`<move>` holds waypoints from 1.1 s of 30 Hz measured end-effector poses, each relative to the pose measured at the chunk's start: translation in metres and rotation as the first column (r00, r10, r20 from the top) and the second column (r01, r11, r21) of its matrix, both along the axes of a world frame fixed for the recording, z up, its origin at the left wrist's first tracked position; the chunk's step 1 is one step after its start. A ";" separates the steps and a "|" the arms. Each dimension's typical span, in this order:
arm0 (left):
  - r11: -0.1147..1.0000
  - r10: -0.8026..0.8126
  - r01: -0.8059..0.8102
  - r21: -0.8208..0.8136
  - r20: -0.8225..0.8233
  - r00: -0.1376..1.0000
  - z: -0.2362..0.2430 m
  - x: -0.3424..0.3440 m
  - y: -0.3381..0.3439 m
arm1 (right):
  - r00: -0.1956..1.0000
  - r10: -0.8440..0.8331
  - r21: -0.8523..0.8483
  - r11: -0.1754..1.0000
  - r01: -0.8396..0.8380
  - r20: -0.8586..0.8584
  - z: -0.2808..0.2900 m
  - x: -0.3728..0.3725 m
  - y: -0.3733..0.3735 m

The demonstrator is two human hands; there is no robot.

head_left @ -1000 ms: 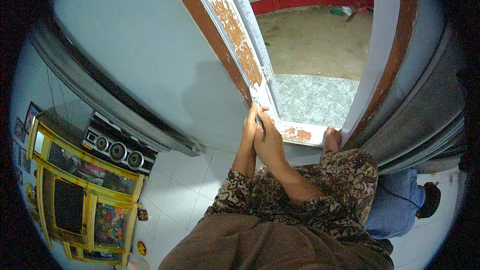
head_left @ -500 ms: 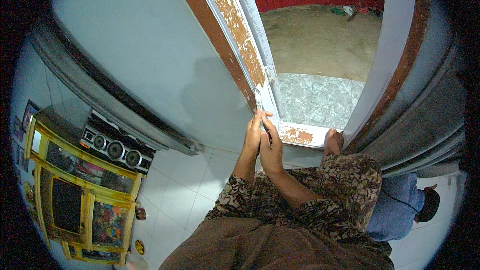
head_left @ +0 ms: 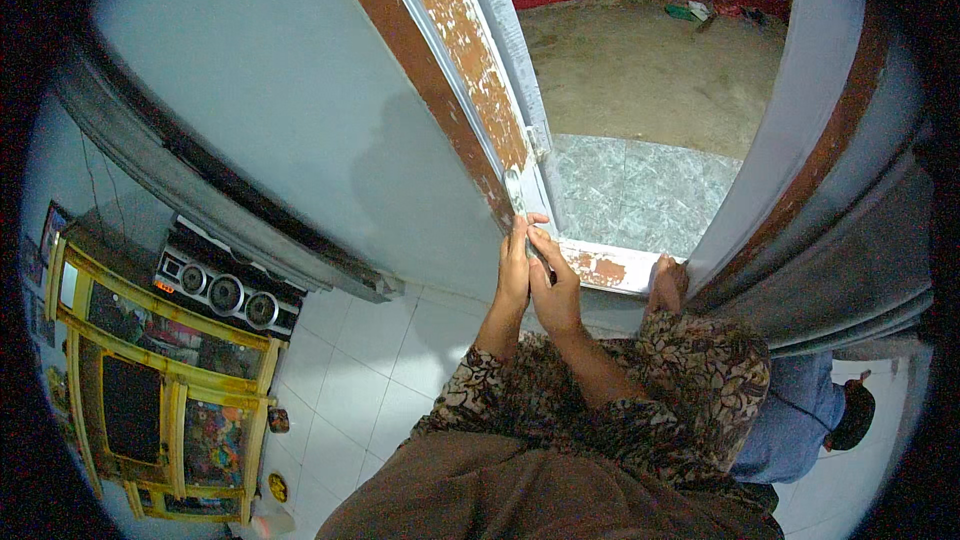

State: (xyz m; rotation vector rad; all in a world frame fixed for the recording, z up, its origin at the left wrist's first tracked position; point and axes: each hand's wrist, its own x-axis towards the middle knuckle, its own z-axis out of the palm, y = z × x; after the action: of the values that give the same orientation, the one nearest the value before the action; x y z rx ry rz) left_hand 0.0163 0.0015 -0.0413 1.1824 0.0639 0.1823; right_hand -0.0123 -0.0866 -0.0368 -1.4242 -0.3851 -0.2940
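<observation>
My left hand (head_left: 513,270) and my right hand (head_left: 555,290) are closed together around a slim shiny metal tool (head_left: 515,190) with a rounded end. Its far end lies against the white door frame (head_left: 535,198), just below a long patch where the white paint is gone and brown (head_left: 478,55) shows. The lower part of the tool is mostly hidden by my fingers. Below the opening, the white sill (head_left: 590,265) also has a brown bare patch. My foot (head_left: 668,285) stands at the right end of this sill.
A pale blue wall (head_left: 270,120) rises to the left. Beyond the opening lie a marbled tile step (head_left: 630,180) and a brown floor (head_left: 640,70). A yellow cabinet (head_left: 175,380) and speaker unit (head_left: 225,290) stand at left. At lower right is a person in blue (head_left: 795,420).
The view has shifted slightly. Both hands still grip the tool at the same part of the frame; its rounded end now shows its broad face more, and my right hand sits slightly farther right.
</observation>
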 end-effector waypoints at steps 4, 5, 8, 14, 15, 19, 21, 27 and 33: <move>1.000 -0.013 0.015 -0.023 0.049 0.999 0.006 0.004 -0.002 | 0.999 0.042 0.026 0.999 -0.042 0.012 -0.003 0.010 -0.001; 1.000 -0.010 0.010 -0.004 0.042 0.999 0.007 0.004 -0.003 | 0.998 0.056 0.043 0.997 -0.056 0.000 -0.003 0.012 -0.002; 0.999 0.030 -0.032 0.025 0.077 0.997 0.006 0.003 -0.008 | 0.999 0.049 0.013 0.999 -0.049 0.019 -0.005 0.012 -0.005; 0.997 0.043 -0.039 -0.070 0.060 0.997 0.000 0.009 -0.011 | 0.996 0.084 -0.027 0.996 -0.083 0.033 -0.009 0.017 -0.010; 0.997 0.039 -0.033 -0.065 0.109 0.993 -0.001 0.009 -0.011 | 0.996 0.065 -0.050 0.997 -0.062 0.063 -0.010 0.020 -0.011; 0.989 0.023 -0.015 -0.147 0.052 0.998 -0.001 0.009 -0.014 | 0.993 0.028 -0.056 0.998 -0.021 0.113 -0.012 0.023 -0.012; 0.995 0.039 -0.030 -0.100 0.091 0.995 -0.001 0.007 -0.016 | 0.995 0.070 -0.019 0.997 -0.069 0.065 -0.012 0.023 -0.013; 0.997 0.070 -0.071 -0.004 0.160 0.985 0.003 0.011 -0.020 | 0.991 0.068 -0.059 0.996 -0.061 0.117 -0.013 0.030 -0.018; 0.993 0.064 -0.056 -0.104 0.077 0.995 0.001 0.013 -0.023 | 0.991 0.068 -0.085 0.995 -0.058 0.113 -0.012 0.033 -0.022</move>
State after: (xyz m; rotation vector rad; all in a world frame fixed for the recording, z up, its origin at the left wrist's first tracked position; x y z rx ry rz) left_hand 0.0291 -0.0218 -0.0399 1.0712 0.0382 0.2764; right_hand 0.0212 -0.1084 -0.0485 -1.4757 -0.5416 -0.3137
